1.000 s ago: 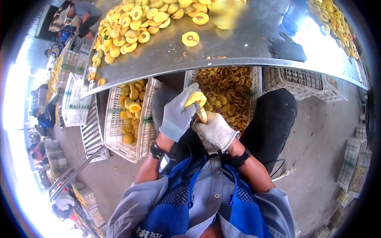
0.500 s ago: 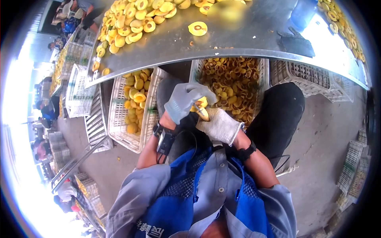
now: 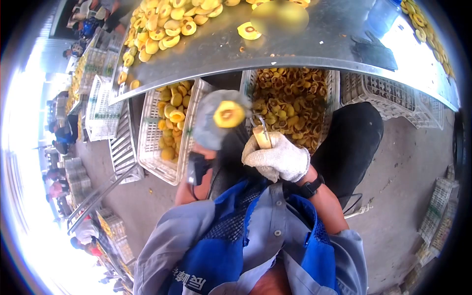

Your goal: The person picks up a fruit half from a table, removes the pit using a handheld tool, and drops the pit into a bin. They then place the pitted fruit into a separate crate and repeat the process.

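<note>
My left hand [image 3: 205,125], in a grey glove and blurred by motion, holds a yellow peach half [image 3: 229,114] with its cut face toward me and a brownish hollow in the centre. My right hand [image 3: 280,158], in a white knit glove, is closed around a pitting tool [image 3: 262,137] with a pale wooden handle and a curved metal loop pointing up. The peach half and the tool are apart. Below the hands' far side, a crate of brown and yellow peach scraps [image 3: 290,105] stands between my knees.
A metal table [image 3: 211,61] crosses in front, bearing a heap of peach halves [image 3: 167,24], a dark glove [image 3: 376,53] and a blue-tinted bottle [image 3: 381,17]. A white crate [image 3: 147,132] of peach halves stands left; stacked crates [image 3: 378,91] stand right. Other people are far left.
My left hand has moved left, away from the tool, with the peach half now facing me. My right hand has turned slightly, so the tool's handle and loop point up.
</note>
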`<state>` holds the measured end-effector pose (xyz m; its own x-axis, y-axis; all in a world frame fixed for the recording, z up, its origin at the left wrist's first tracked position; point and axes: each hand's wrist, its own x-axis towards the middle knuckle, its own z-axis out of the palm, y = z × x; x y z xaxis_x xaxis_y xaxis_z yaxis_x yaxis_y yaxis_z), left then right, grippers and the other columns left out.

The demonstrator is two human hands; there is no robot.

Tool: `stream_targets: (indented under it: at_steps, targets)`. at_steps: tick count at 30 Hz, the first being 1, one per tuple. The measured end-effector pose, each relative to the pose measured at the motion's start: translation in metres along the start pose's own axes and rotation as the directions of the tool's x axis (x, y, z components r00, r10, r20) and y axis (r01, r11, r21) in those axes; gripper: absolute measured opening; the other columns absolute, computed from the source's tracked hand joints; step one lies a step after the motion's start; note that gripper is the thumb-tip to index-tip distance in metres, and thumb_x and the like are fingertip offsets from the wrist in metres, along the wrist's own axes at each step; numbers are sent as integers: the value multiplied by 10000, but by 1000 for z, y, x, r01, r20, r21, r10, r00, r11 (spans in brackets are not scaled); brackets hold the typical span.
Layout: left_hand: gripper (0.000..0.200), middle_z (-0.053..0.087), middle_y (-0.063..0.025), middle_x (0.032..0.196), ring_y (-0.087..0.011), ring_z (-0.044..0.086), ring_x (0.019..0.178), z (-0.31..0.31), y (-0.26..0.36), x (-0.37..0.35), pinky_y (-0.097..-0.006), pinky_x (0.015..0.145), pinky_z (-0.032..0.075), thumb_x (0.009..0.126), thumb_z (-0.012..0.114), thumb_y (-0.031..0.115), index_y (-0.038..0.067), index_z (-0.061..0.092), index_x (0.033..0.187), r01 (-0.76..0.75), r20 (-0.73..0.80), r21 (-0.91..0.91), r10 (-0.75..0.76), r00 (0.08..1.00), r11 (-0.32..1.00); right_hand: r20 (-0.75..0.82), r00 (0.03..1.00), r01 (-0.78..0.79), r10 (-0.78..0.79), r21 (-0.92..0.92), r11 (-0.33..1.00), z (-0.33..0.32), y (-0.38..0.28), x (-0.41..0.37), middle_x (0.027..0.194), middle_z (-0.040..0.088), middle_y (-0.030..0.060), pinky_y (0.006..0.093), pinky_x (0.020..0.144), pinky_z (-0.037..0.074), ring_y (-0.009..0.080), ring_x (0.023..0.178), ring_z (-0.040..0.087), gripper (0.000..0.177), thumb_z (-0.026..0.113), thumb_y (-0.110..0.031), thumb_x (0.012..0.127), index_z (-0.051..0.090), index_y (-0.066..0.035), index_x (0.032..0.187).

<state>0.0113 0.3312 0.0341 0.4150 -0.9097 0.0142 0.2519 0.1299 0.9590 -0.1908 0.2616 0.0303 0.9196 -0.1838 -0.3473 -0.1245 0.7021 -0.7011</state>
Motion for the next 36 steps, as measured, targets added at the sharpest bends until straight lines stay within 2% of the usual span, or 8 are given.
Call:
stream_targets:
  at_steps: [3, 4, 9, 13, 23, 29, 30, 36]
  targets:
    - [188, 771, -136, 1050, -220, 749, 917, -40, 51, 5, -319, 834, 621, 960, 696, 105, -33, 768, 1065, -42, -97, 581, 120, 988, 813, -66, 998, -3, 6, 31, 1000, -2, -2, 0, 593, 574, 14, 250, 405, 362, 93, 428, 482, 153, 773, -133, 883, 712, -1, 930]
    - [217, 784, -121, 1091, -199, 747, 940, -71, 49, 4, -328, 850, 598, 955, 717, 141, -18, 775, 1093, 46, -174, 901, 261, 949, 432, -84, 996, 7, -6, 15, 1000, -1, -1, 2, 594, 569, 9, 249, 406, 359, 91, 434, 480, 146, 774, -135, 884, 715, -10, 930]
    - [282, 747, -163, 1171, -319, 732, 1047, -120, 90, 22, -362, 936, 559, 941, 727, 240, 97, 772, 1179, 201, -205, 940, 13, 979, -275, -125, 992, -17, 8, -72, 997, -3, -5, 9, 620, 590, -4, 244, 428, 394, 76, 471, 519, 141, 776, -157, 887, 715, -31, 904]
    - [413, 727, -159, 1260, -329, 688, 1181, -79, 65, 97, -398, 1041, 516, 929, 711, 334, 71, 736, 1247, 118, -124, 984, 36, 992, 134, -144, 989, 7, -26, -132, 991, -4, -7, 15, 658, 614, -2, 262, 491, 435, 81, 530, 548, 149, 771, -181, 900, 725, -42, 929]
    - [608, 716, -177, 1263, -353, 688, 1155, -4, -24, 260, -392, 1013, 532, 837, 818, 321, 78, 638, 1365, -79, 97, 986, -116, 989, 149, -352, 923, 96, -156, -184, 978, -17, -3, 27, 751, 656, 21, 277, 577, 472, 95, 619, 585, 208, 793, -167, 883, 707, -35, 1018]
    - [553, 757, -116, 1140, -153, 730, 875, -1, -21, 224, -320, 783, 593, 823, 854, 236, 77, 672, 1321, -14, 63, 926, -118, 991, 377, -437, 852, 101, -286, -399, 911, -20, -10, 26, 951, 743, 191, 403, 805, 558, 325, 875, 729, 359, 791, -247, 882, 685, 6, 1114]
    - [535, 762, -85, 1146, -128, 723, 901, 24, -5, 197, -307, 785, 588, 838, 834, 185, 70, 669, 1334, 270, -146, 715, -240, 960, 645, -445, 846, 124, -295, -373, 919, -23, -2, 30, 929, 722, 222, 423, 780, 560, 376, 853, 720, 352, 780, -250, 887, 682, 4, 1109]
    - [498, 728, -116, 1283, -131, 669, 1169, 47, 15, 86, -273, 1038, 509, 877, 735, 34, -5, 645, 1366, -132, 82, 800, 112, 990, 586, -530, 746, 102, -402, -506, 856, -23, 3, 32, 929, 705, 284, 467, 761, 558, 467, 900, 700, 329, 732, -256, 894, 661, 20, 1059]
